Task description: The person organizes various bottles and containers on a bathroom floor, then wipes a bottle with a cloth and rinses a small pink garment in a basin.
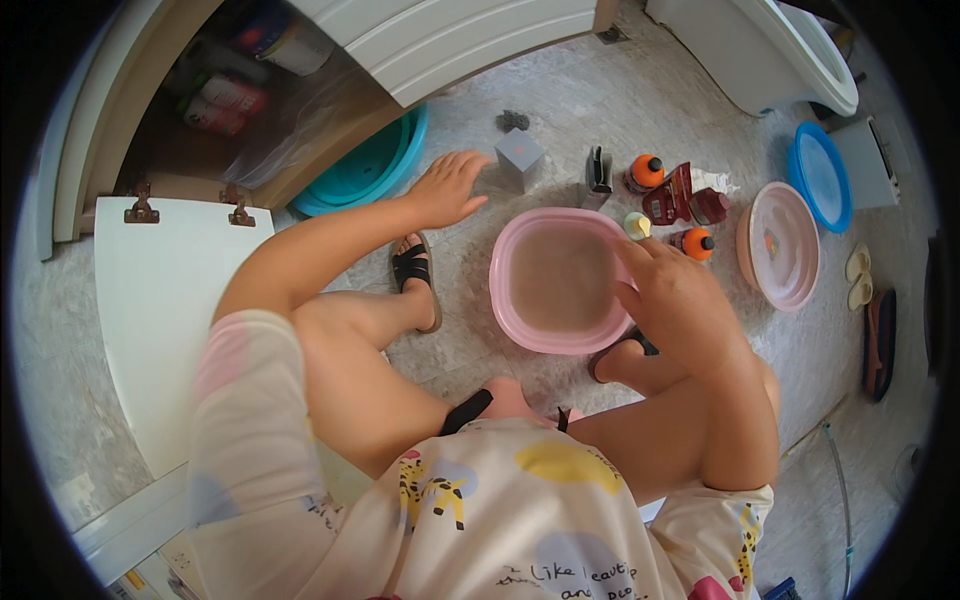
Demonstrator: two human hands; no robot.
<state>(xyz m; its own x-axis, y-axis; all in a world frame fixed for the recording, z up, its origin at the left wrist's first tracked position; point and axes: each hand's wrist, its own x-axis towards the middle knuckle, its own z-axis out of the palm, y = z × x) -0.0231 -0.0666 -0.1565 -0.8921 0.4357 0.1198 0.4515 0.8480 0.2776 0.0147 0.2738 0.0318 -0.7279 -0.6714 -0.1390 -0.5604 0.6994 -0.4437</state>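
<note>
A pink plastic basin (501,281) holding cloudy, greyish-brown water stands on the floor before me. My left hand (450,191) is stretched out beyond its far left side, thumb apart from the fingers and nothing in it. The fingertips are close to a small grey box (520,160). Over the basin's right rim lies my right hand (667,300), thumb and forefinger apart at the inner edge; whether it grips the rim cannot be told. Just past its fingers is a pale yellow pump top (637,225).
Orange-capped bottles (645,174), a dark red pouch (667,199) and an upright open box (598,176) stand beyond the basin. Another pink basin (780,247) and a blue basin (821,178) are at right. Teal basins (367,169) sit beside the open cabinet (300,180). A steel-wool scrubber (513,120) lies farther off.
</note>
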